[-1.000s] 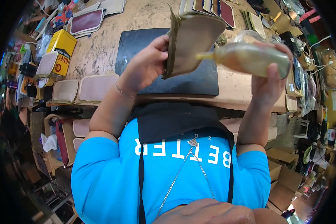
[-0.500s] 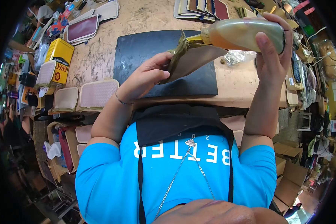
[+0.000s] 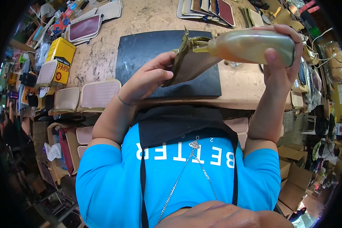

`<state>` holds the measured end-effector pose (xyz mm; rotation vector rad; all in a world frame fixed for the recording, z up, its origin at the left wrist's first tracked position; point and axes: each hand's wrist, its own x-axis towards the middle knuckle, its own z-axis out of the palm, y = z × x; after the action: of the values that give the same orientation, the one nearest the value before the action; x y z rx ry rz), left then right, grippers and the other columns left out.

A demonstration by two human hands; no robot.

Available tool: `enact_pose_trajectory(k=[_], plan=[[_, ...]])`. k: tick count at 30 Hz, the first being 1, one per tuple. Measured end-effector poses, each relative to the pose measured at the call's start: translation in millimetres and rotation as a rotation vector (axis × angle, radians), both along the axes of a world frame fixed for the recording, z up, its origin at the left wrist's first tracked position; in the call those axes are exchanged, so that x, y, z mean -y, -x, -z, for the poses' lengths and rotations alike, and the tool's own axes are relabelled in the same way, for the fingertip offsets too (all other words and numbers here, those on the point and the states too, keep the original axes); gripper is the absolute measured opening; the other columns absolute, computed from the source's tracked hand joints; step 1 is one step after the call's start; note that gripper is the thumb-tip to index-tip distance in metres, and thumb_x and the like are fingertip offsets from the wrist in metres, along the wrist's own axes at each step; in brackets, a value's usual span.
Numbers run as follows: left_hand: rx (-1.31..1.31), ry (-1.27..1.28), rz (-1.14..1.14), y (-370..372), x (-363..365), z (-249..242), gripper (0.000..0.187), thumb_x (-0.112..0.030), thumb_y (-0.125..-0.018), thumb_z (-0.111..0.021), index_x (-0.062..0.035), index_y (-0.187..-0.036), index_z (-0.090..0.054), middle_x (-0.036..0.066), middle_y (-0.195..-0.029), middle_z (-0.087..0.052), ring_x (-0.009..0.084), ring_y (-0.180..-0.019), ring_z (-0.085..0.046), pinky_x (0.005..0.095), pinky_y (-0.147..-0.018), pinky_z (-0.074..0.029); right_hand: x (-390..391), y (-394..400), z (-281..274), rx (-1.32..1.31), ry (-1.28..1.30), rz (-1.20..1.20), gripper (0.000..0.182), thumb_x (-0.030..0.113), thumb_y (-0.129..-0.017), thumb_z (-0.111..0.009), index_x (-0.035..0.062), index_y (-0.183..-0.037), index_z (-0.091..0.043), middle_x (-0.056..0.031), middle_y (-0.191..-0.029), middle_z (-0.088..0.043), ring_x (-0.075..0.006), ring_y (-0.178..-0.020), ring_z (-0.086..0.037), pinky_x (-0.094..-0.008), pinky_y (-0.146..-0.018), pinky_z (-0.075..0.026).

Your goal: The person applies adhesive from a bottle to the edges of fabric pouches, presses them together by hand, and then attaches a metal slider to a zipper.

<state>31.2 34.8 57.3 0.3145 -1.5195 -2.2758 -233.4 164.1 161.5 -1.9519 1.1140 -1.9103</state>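
Note:
My left hand pinches the edge of a brown leather pouch piece with an olive lining, its mouth spread apart. Tilted nearly on its side, a translucent squeeze bottle with amber liquid lies in the grip of my right hand. The bottle's yellowish nozzle points left into the pouch's mouth, close to the lining. Both are held up above a black board on the worktable.
A yellow can stands at the left. Woven-textured panels line the table's front left edge. Stacked pouch pieces and a maroon panel lie at the back. Cardboard boxes stand at lower right. Another person is at far upper left.
My right hand and the bottle have shifted slightly right and down, the nozzle now lower against the pouch's mouth. My left hand has hardly moved.

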Motion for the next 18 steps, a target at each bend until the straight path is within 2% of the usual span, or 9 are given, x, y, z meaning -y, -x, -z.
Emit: enact_pose_trajectory(k=[3,10,13,16,18], plan=[[0.003,0.008,0.000,0.5,-1.6,0.1,0.052,-0.011,-0.084,-0.051,-0.0016,-0.135,-0.047,0.003,-0.115,-0.056,0.0065,-0.091,-0.048,0.0207,-0.074,-0.038,0.3,6.4,0.7,0.098,0.051,0.027,0.052,0.015,-0.087,-0.068,-0.0036,-0.128,-0.041,-0.0263,-0.113,-0.060,-0.0297,-0.103,-0.062,-0.0372,-0.090,-0.052],[0.011,0.001,0.003,-0.2,-2.1,-2.2,0.052,-0.011,-0.084,-0.050,-0.0017,-0.135,-0.047,0.003,-0.116,-0.056,0.0067,-0.092,-0.048,0.0202,-0.075,-0.038,-3.5,12.1,2.2,-0.012,-0.018,0.073,0.052,0.017,-0.087,-0.068,-0.0026,-0.127,-0.042,-0.0262,-0.114,-0.059,-0.0293,-0.105,-0.062,-0.0365,-0.089,-0.053],[-0.006,-0.009,0.006,-1.7,-1.0,-3.4,0.053,-0.010,-0.084,-0.051,-0.0018,-0.135,-0.046,0.005,-0.118,-0.055,0.0084,-0.099,-0.050,0.0230,-0.080,-0.041,-7.7,6.0,0.6,-0.029,-0.040,0.033,0.052,0.019,-0.087,-0.068,-0.0018,-0.127,-0.042,-0.0257,-0.114,-0.058,-0.0297,-0.105,-0.061,-0.0367,-0.088,-0.053],[-0.099,0.060,-0.119,1.2,-9.2,-12.2,0.053,-0.010,-0.083,-0.055,0.0006,-0.134,-0.045,0.009,-0.122,-0.054,0.0154,-0.109,-0.051,0.0307,-0.089,-0.043,-13.2,13.8,3.7,0.073,-0.054,0.024,0.054,0.023,-0.087,-0.068,-0.0013,-0.127,-0.043,-0.0251,-0.116,-0.058,-0.0306,-0.107,-0.060,-0.0381,-0.090,-0.053],[-0.046,0.645,-0.362,1.4,-6.7,-5.0,0.053,-0.009,-0.081,-0.059,0.0013,-0.132,-0.048,0.013,-0.123,-0.054,0.0233,-0.114,-0.051,0.0363,-0.094,-0.042,-16.0,18.3,8.1,0.216,-0.036,0.057,0.055,0.025,-0.087,-0.068,-0.0012,-0.128,-0.042,-0.0251,-0.116,-0.057,-0.0317,-0.108,-0.059,-0.0395,-0.092,-0.052]])
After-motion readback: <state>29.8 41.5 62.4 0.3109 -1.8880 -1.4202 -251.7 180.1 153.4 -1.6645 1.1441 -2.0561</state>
